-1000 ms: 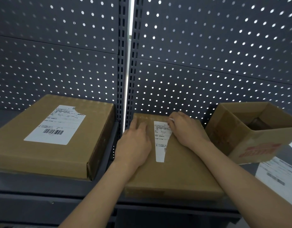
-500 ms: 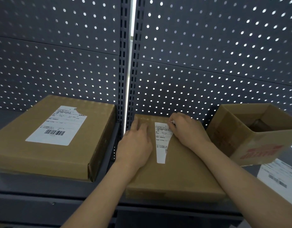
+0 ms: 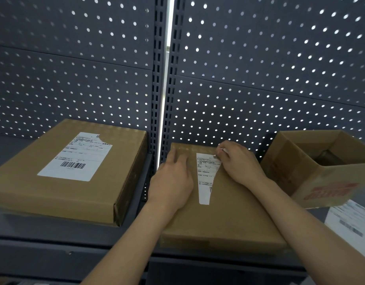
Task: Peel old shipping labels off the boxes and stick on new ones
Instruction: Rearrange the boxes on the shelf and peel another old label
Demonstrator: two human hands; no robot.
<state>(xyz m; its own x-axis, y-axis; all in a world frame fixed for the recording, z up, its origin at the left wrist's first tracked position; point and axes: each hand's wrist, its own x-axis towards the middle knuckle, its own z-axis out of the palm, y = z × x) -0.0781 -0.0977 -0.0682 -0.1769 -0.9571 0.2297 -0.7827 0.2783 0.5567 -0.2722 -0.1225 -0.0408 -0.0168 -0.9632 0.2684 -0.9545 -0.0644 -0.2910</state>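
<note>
A flat brown box (image 3: 222, 221) lies on the dark shelf in front of me. A torn white strip of shipping label (image 3: 205, 177) remains stuck to its top. My left hand (image 3: 173, 179) rests flat on the box, left of the strip. My right hand (image 3: 239, 163) has its fingers curled at the strip's far right corner and pinches a small white lifted piece of the label there. To the left lies a second flat box (image 3: 60, 194) bearing a whole white label (image 3: 77, 157) with a barcode and a notch in its far edge.
An open cardboard box (image 3: 325, 182) with red print stands at the right, something dark inside it. White printed sheets (image 3: 350, 223) lie below it at the right edge. A perforated grey back panel (image 3: 259, 79) rises behind the shelf.
My right hand's fingers have shifted slightly at the label's far corner, with a small white piece now lifted between them. The left hand stays in place.
</note>
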